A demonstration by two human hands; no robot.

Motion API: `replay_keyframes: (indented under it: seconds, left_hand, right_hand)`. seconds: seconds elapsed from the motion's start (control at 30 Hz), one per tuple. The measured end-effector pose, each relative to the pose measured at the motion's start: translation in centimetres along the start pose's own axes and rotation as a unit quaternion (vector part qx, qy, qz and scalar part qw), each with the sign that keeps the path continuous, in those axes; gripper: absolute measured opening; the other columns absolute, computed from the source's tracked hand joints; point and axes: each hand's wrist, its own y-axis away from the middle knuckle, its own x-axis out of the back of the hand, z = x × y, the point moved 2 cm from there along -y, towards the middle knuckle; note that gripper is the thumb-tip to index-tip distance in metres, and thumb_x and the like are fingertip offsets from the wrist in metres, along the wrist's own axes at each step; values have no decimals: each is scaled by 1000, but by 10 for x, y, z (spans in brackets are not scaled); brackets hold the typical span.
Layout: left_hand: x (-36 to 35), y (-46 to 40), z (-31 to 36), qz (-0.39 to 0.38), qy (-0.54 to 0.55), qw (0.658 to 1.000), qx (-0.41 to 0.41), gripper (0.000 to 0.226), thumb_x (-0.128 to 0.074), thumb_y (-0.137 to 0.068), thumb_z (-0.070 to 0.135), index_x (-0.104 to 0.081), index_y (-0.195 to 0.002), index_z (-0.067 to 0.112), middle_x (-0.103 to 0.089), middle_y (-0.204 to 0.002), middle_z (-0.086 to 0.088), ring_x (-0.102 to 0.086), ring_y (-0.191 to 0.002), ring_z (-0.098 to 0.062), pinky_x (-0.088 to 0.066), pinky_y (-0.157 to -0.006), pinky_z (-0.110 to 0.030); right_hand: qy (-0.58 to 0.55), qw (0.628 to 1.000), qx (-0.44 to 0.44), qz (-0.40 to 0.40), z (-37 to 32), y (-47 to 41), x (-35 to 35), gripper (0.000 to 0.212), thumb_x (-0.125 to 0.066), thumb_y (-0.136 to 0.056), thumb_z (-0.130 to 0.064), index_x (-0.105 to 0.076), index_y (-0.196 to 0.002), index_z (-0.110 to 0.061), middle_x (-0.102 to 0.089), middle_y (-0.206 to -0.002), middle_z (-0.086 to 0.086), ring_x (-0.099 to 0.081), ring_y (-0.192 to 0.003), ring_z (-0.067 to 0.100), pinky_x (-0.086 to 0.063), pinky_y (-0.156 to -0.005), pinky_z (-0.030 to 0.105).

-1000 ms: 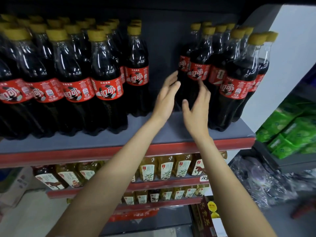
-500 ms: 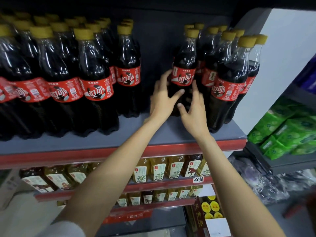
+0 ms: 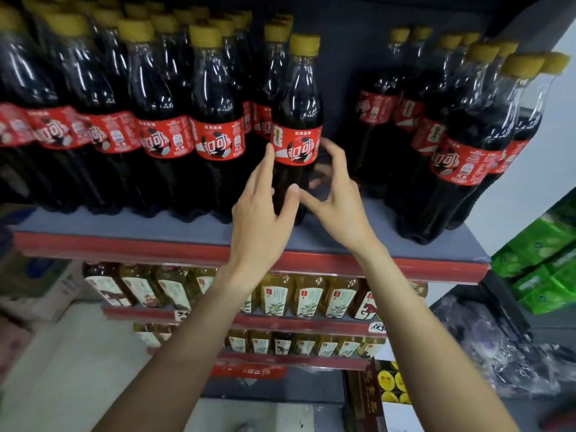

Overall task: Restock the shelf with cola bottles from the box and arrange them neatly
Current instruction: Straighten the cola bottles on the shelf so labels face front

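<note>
One cola bottle point(image 3: 296, 120) with a yellow cap and red label stands upright on the grey shelf point(image 3: 187, 235), right beside the big left group of cola bottles point(image 3: 156, 135). My left hand point(image 3: 261, 219) holds its left side, thumb on the front. My right hand point(image 3: 339, 201) curls round its right side, fingertips behind the label. A smaller group of cola bottles point(image 3: 461, 151) stands at the shelf's right end, and a gap of bare shelf separates it from the held bottle.
Below are two red-edged shelves of yellow drink bottles point(image 3: 308, 294). Green packs point(image 3: 542, 260) fill a rack at the right, with crumpled plastic wrap point(image 3: 498, 347) under them. A carton of yellow-lidded goods point(image 3: 386, 385) stands on the floor.
Both hands took a cola bottle from the left edge of the right group and slid it left across the gap to the left group. The camera moved closer.
</note>
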Motion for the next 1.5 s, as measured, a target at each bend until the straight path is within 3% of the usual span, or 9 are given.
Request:
replay_keyframes:
  seconds: [0.37, 0.47, 0.63, 0.8, 0.9, 1.03, 1.17, 1.3, 1.5]
  left_hand:
    - [34, -4, -31, 133, -305, 931, -152, 70, -73, -79, 29, -42, -141, 17, -42, -132, -7, -36, -116, -24, -37, -98, -35]
    - [33, -5, -33, 126, -338, 918, -162, 80, -76, -74, 35, -40, -143, 18, -28, -142, -6, -29, -127, -27, -26, -106, -36]
    - [37, -13, -36, 83, -359, 916, -159, 91, -75, -73, 43, -30, -148, 20, -15, -156, -8, -8, -144, -33, -7, -117, -50]
    - [39, -16, -38, 69, -336, 923, -174, 91, -75, -74, 39, -28, -149, 19, -17, -156, -9, -7, -144, -33, -11, -117, -53]
    - [38, -12, -33, 107, -284, 933, -195, 73, -72, -79, 30, -40, -143, 15, -27, -152, -15, -15, -142, -32, -17, -116, -49]
    - [26, -3, -12, 175, -113, 935, -285, 39, -63, -84, 17, -55, -122, 9, -58, -124, -14, -44, -123, -27, -33, -107, -36]
    - [-5, -9, 14, 53, 48, 967, -243, 32, -59, -85, 13, -58, -117, 7, -66, -106, -2, -58, -103, -17, -44, -97, -32]
    - [-51, -21, 39, -177, 207, 962, -31, 46, -61, -90, 18, -45, -133, 23, -62, -114, 9, -60, -101, -2, -48, -92, -22]
    - [-113, -23, 72, -312, 306, 896, 81, 54, -49, -98, 21, -27, -146, 33, -44, -144, -5, -47, -122, -4, -39, -106, -28]
  right_hand:
    - [-68, 997, 9, -34, -3, -8, -27, 71, -71, -85, -32, -33, -144, -25, -56, -131, -6, -57, -112, 10, -53, -89, 29]
    - [-123, 992, -21, 27, -3, -15, -18, 59, -51, -96, -42, -34, -147, -20, -44, -147, -2, -42, -132, 7, -35, -108, 21]
    - [-253, 958, -133, 20, -2, -43, -44, 69, -20, -96, -58, -1, -154, -25, 0, -162, -5, 1, -148, 9, -2, -123, 41]
    - [-293, 939, -179, -25, -12, -38, -60, 73, -13, -92, -69, -20, -153, -28, -28, -157, -4, -27, -143, 9, -19, -121, 37]
    - [-257, 958, -129, -1, -15, -21, -44, 59, -18, -102, -51, -11, -154, -26, -14, -161, -8, -16, -144, 1, -15, -120, 28]
    - [-153, 981, -79, 92, -12, 24, -2, 41, -47, -101, -24, -44, -141, -16, -51, -141, -2, -46, -129, 2, -35, -107, 18]
    - [-99, 962, -69, 244, 2, 69, 48, 28, -52, -98, -9, -55, -125, -15, -70, -105, 1, -64, -104, 14, -49, -95, 34]
    - [21, 920, -90, 380, 25, 85, 96, 42, -57, -90, -12, -49, -131, -8, -59, -117, 2, -57, -109, 13, -47, -97, 43]
    - [83, 959, -107, 247, 42, 68, 116, 97, -77, -80, -25, -12, -153, -20, -53, -134, 3, -56, -115, 9, -48, -94, 23]
